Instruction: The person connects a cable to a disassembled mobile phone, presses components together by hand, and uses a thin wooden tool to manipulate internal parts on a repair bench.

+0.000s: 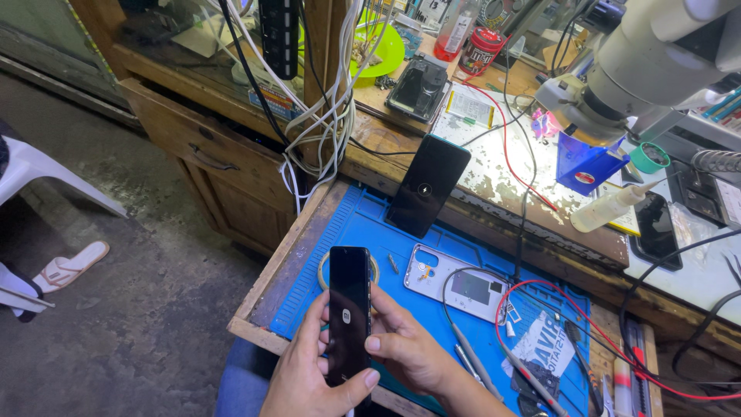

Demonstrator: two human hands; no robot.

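I see left hand (309,371) and right hand (405,347) both gripping dark phone (349,313) upright over blue mat (370,228); silver back cover (459,282) lies near.

Even, soft daylight, faint shadows; the microscope (656,69) looms blurred, edges slightly stretched.

Single head-worn view, aimed steeply downward and slightly forward, hands (363,355) framed close at the bottom edge, blue work mat (370,224) and cluttered bench (494,162) taken in beyond, floor included at left.
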